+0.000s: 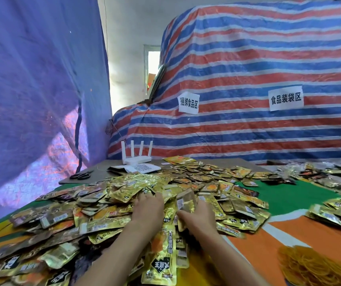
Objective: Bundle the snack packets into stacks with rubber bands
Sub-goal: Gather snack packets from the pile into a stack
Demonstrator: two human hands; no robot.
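Gold everywhere here: a great heap of snack packets [107, 205] sprawls across the surface [285, 196]. They are shiny foil in gold and brown-black, many with orange panels, white barcode labels and bold black-and-white lettering, and they lie every which way, overlapping. Right in the middle, the left hand [148, 210] lies palm down on the heap, fingers stretched forward and relaxed, the tips tucked among the foil. Just beside it, the right hand [198, 216] grips a small stack [186, 201] of packets, stood on edge and tilted, with the thumb on its near side and the fingers wrapped behind. At the near right corner, a loose mound of yellow-orange rubber bands [301, 265] sits on the orange part of the cover, well apart from both hands. At the far edge, a white router [136, 156] stands and black scissors [81, 175] lie.
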